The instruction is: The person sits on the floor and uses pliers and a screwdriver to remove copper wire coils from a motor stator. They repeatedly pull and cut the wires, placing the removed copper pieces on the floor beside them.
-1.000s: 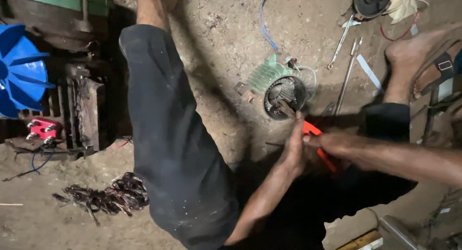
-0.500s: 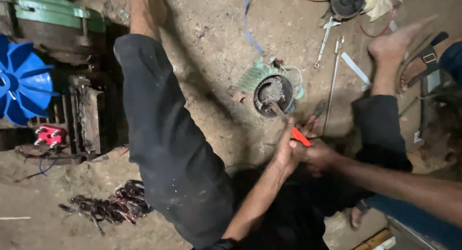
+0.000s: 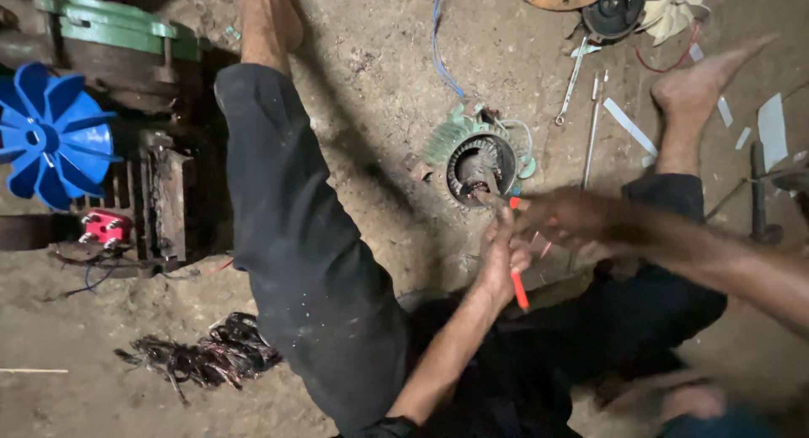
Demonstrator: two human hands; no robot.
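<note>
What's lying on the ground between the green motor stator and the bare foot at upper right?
In the head view, two long metal tools, a spanner and a rod-like tool, lie on the dirt between the stator and the foot.

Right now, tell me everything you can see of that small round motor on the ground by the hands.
The motor lies on the dirt floor with its open end up. It has a pale green ribbed casing, a dark ring of windings inside and a hollow centre. A thin wire loops beside it. The right hand, blurred, is at its lower edge; whether it touches is unclear. The left hand holds a red-handled tool just below.
</note>
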